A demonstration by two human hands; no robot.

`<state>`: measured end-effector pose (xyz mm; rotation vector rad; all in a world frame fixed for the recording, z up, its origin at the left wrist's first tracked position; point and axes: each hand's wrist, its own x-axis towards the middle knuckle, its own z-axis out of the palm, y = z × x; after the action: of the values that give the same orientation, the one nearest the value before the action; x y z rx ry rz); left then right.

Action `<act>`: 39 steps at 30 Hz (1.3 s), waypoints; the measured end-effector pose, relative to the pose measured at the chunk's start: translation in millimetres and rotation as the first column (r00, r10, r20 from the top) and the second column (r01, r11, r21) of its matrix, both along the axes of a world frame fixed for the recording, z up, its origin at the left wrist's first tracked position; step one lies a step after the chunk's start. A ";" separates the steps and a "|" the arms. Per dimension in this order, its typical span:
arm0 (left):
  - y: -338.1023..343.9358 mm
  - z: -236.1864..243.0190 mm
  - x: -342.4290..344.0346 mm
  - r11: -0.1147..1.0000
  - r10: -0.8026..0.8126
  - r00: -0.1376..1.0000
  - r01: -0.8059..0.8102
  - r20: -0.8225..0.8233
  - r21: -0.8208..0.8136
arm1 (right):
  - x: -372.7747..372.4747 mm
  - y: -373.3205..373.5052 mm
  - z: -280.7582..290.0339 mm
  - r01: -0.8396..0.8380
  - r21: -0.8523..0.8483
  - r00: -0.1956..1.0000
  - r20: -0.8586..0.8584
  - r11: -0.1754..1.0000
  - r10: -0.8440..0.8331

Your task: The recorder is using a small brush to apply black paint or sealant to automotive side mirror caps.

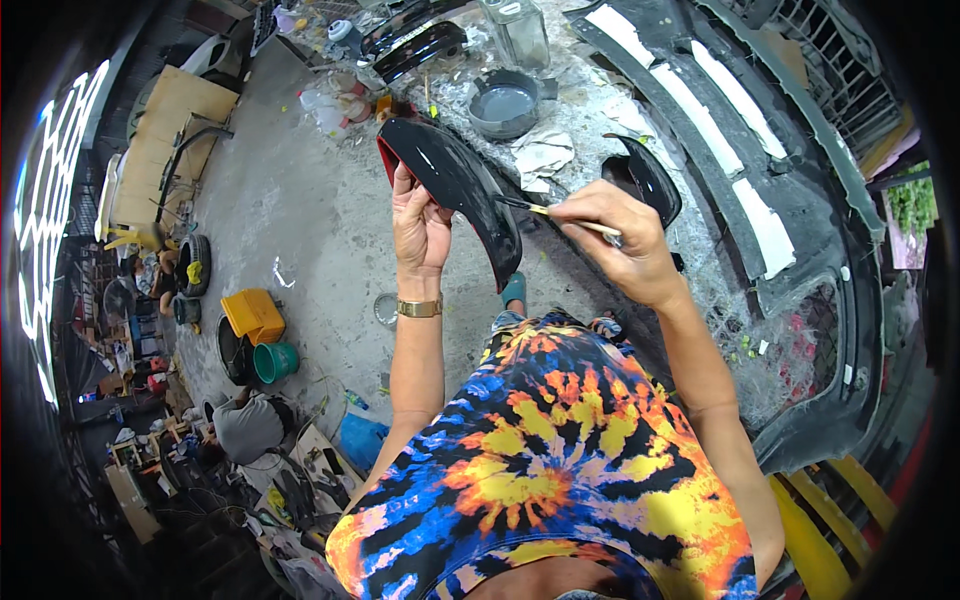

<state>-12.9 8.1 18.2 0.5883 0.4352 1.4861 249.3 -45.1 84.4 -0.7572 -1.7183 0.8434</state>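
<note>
A glossy black curved panel (pixel 445 165) with a red edge is held up in front of me, tilted down to the right. My left hand (pixel 422 235) grips it from below and behind, with part of the fingers hidden by the panel. In my right hand (pixel 628 240) is a slim paintbrush (pixel 592 226), pinched between thumb and fingers. The brush's dark tip meets the panel's right side; whether it touches cannot be made out. Beyond the hands, a dark round bowl (pixel 504 106) holds grey liquid, beside a crumpled white cloth (pixel 543 155).
Another glossy black part (pixel 652 185) lies to the right of the cloth. A large dark bumper-like piece (pixel 715 150) with white strips fills the right. A clear container (pixel 520 35) stands at the back. Leftward are a yellow crate (pixel 252 315), a green bucket (pixel 275 362) and a person in grey (pixel 248 430).
</note>
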 end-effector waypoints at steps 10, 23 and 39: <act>-22.3 5.6 11.9 0.998 0.066 0.998 -0.066 -0.025 0.010 | -2.7 2.6 -0.8 -0.084 0.101 0.996 -0.007 0.991 0.085; -43.0 2.0 32.8 0.997 0.057 0.998 -0.056 -0.015 0.056 | 19.7 -19.9 0.2 -0.132 0.382 0.943 0.334 0.915 -0.004; -41.9 2.7 47.6 0.993 0.117 0.993 -0.118 -0.025 -0.005 | 41.0 -27.4 9.5 -0.163 0.386 0.921 0.389 0.908 0.000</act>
<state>34.8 -33.9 20.8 0.5842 0.5006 1.5905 290.3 -72.6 93.9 -0.5825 -2.1991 0.3700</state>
